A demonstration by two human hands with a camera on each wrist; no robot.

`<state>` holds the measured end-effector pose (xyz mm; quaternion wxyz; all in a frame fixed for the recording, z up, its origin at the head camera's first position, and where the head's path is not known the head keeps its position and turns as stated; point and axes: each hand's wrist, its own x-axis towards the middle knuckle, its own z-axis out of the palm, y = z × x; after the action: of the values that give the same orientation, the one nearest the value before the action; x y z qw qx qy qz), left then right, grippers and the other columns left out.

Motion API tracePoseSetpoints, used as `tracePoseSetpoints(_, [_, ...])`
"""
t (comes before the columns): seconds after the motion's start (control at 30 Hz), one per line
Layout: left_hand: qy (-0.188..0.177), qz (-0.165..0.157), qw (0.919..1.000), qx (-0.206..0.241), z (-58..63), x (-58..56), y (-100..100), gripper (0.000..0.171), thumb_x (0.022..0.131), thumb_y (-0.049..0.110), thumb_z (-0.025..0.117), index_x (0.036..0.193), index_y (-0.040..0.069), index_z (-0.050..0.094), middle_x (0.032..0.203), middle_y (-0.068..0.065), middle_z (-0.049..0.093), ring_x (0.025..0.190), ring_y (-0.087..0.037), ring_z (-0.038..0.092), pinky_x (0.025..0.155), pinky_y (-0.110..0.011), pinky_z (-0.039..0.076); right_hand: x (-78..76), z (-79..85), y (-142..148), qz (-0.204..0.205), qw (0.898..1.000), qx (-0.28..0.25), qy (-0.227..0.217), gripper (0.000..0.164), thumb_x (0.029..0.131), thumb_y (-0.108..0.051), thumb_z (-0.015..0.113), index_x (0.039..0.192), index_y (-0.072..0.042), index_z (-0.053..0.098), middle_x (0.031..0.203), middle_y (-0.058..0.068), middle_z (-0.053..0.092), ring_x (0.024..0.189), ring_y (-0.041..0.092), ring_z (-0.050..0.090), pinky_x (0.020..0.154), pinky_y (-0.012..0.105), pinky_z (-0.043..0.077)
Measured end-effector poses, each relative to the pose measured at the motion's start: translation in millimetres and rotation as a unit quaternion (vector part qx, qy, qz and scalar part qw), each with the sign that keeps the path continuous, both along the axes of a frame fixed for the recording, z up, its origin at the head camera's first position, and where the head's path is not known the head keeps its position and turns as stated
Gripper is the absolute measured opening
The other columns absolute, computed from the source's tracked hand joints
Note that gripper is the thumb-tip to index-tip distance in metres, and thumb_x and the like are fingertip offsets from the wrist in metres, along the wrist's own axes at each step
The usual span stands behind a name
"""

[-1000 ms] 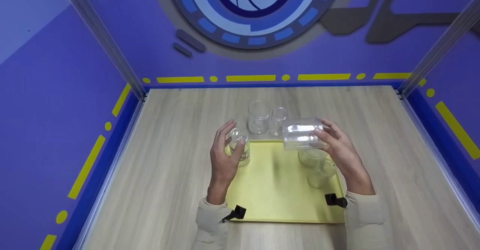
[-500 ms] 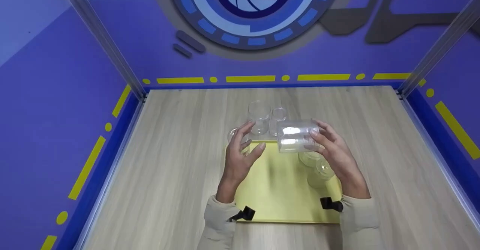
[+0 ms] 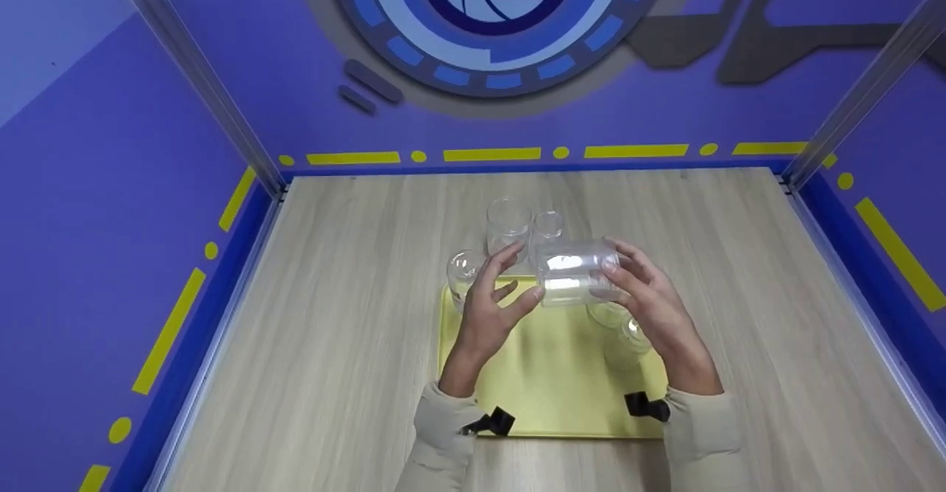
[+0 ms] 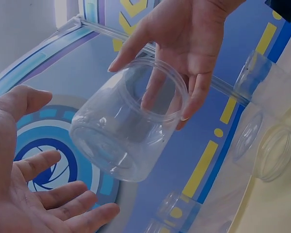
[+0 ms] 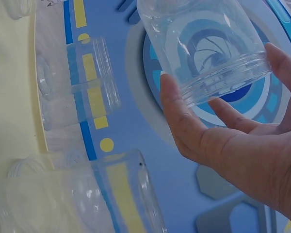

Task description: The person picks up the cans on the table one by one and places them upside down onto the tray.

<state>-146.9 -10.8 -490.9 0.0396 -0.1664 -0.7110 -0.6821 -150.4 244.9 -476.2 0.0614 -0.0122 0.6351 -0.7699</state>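
Observation:
My right hand point(image 3: 658, 311) grips a clear, wide plastic jar point(image 3: 573, 274) by its threaded mouth end, holding it on its side above the yellow tray point(image 3: 569, 418). In the right wrist view the thumb and fingers are spread around that threaded rim point(image 5: 228, 77). My left hand point(image 3: 491, 318) faces the jar's closed end, with thumb and fingers apart and nothing held. A gap shows between the left fingers point(image 4: 77, 194) and the jar point(image 4: 126, 141) in the left wrist view.
Behind the tray stand a wide clear jar point(image 3: 508, 215) and a narrow one point(image 3: 548, 224). Another clear jar point(image 3: 463, 270) is at the tray's back left corner, partly behind my left hand. Clear jars point(image 3: 623, 352) stand on the tray's right side. Blue panels point(image 3: 414, 130) enclose the table.
My left hand has left the jar at the tray's back left corner and moved right, toward the held jar. My right hand has shifted slightly left and nearer with that jar.

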Motion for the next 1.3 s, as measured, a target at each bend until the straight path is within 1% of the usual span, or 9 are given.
tracePoseSetpoints(0.13, [-0.009, -0.011, 0.9999, 0.009, -1.8, -0.9, 3, 0.073, 0.095, 0.034, 0.075, 0.158, 0.008, 0.048, 0.158, -0.008, 0.048, 0.149, -0.032, 0.041, 0.113, -0.053, 0.045, 0.6, -0.6, -1, 0.004, 1.0, 0.003, -0.003, 0.061, 0.108, -0.013, 0.06, 0.162, -0.004, 0.035, 0.151, 0.021, 0.043, 0.126, 0.028, 0.058, 0.098, 0.037, 0.056])
tracePoseSetpoints(0.2, [-0.014, -0.013, 0.9998, 0.008, -2.5, -0.9, 4, 0.074, 0.095, 0.035, 0.075, 0.159, 0.009, 0.047, 0.16, -0.007, 0.047, 0.149, -0.028, 0.041, 0.113, -0.051, 0.046, 1.8, -0.7, -2, 0.006, 1.0, 0.007, -0.005, 0.061, 0.108, -0.014, 0.06, 0.162, -0.005, 0.035, 0.151, 0.021, 0.043, 0.127, 0.028, 0.058, 0.099, 0.037, 0.056])
tracePoseSetpoints(0.3, [-0.015, -0.015, 0.9997, 0.011, -3.4, -1.4, 5, 0.075, 0.095, 0.035, 0.075, 0.159, 0.007, 0.046, 0.161, -0.008, 0.046, 0.149, -0.029, 0.041, 0.112, -0.048, 0.047, 3.5, -0.6, -4, 0.012, 1.0, 0.012, -0.008, 0.061, 0.108, -0.015, 0.06, 0.162, -0.006, 0.034, 0.152, 0.021, 0.043, 0.129, 0.029, 0.058, 0.099, 0.036, 0.055])
tracePoseSetpoints(0.37, [-0.016, -0.013, 0.9997, 0.014, -3.6, -1.6, 7, 0.073, 0.095, 0.034, 0.075, 0.158, 0.008, 0.048, 0.159, -0.009, 0.046, 0.148, -0.029, 0.042, 0.111, -0.045, 0.048, 4.5, -0.5, -6, 0.013, 1.0, 0.014, -0.009, 0.062, 0.107, -0.016, 0.061, 0.162, -0.006, 0.035, 0.153, 0.021, 0.043, 0.129, 0.029, 0.057, 0.1, 0.036, 0.055])
tracePoseSetpoints(0.63, [-0.017, -0.013, 0.9996, 0.021, -3.8, -1.1, 8, 0.067, 0.096, 0.033, 0.077, 0.155, 0.013, 0.053, 0.158, -0.006, 0.048, 0.147, -0.024, 0.044, 0.109, -0.042, 0.05, 7.4, -1.8, -9, 0.018, 1.0, 0.017, -0.004, 0.061, 0.107, -0.016, 0.062, 0.162, -0.007, 0.038, 0.153, 0.019, 0.045, 0.128, 0.031, 0.057, 0.099, 0.036, 0.055])
tracePoseSetpoints(0.83, [-0.025, -0.006, 0.9994, 0.023, -4.3, -1.9, 9, 0.065, 0.094, 0.029, 0.078, 0.153, 0.013, 0.055, 0.155, -0.006, 0.051, 0.144, -0.025, 0.047, 0.107, -0.042, 0.052, 8.1, -0.3, -11, 0.024, 1.0, 0.012, -0.002, 0.06, 0.107, -0.015, 0.062, 0.161, -0.008, 0.039, 0.153, 0.021, 0.044, 0.128, 0.032, 0.057, 0.101, 0.038, 0.055])
tracePoseSetpoints(1.03, [-0.028, -0.01, 0.9992, 0.028, -2.5, -1.2, 9, 0.065, 0.095, 0.028, 0.078, 0.154, 0.014, 0.054, 0.154, -0.008, 0.051, 0.143, -0.027, 0.048, 0.107, -0.042, 0.052, 8.8, 0.7, -12, 0.022, 1.0, 0.016, 0.001, 0.061, 0.106, -0.016, 0.062, 0.161, -0.007, 0.038, 0.152, 0.021, 0.045, 0.128, 0.032, 0.058, 0.101, 0.038, 0.054])
tracePoseSetpoints(1.17, [-0.033, -0.017, 0.9984, 0.043, -1.9, -0.4, 9, 0.065, 0.095, 0.026, 0.076, 0.155, 0.012, 0.053, 0.151, -0.011, 0.052, 0.143, -0.028, 0.047, 0.105, -0.041, 0.053, 9.2, 0.2, -14, 0.014, 1.0, 0.013, 0.003, 0.061, 0.106, -0.016, 0.063, 0.161, -0.007, 0.039, 0.151, 0.022, 0.046, 0.128, 0.032, 0.058, 0.101, 0.038, 0.055])
tracePoseSetpoints(1.3, [-0.031, -0.02, 0.9979, 0.053, -1.3, -0.3, 8, 0.066, 0.095, 0.025, 0.075, 0.155, 0.011, 0.052, 0.147, -0.015, 0.054, 0.141, -0.029, 0.049, 0.102, -0.04, 0.055, 9.2, -0.3, -18, 0.004, 1.0, -0.007, 0.005, 0.06, 0.106, -0.013, 0.062, 0.16, -0.005, 0.039, 0.151, 0.022, 0.045, 0.129, 0.031, 0.058, 0.101, 0.039, 0.055])
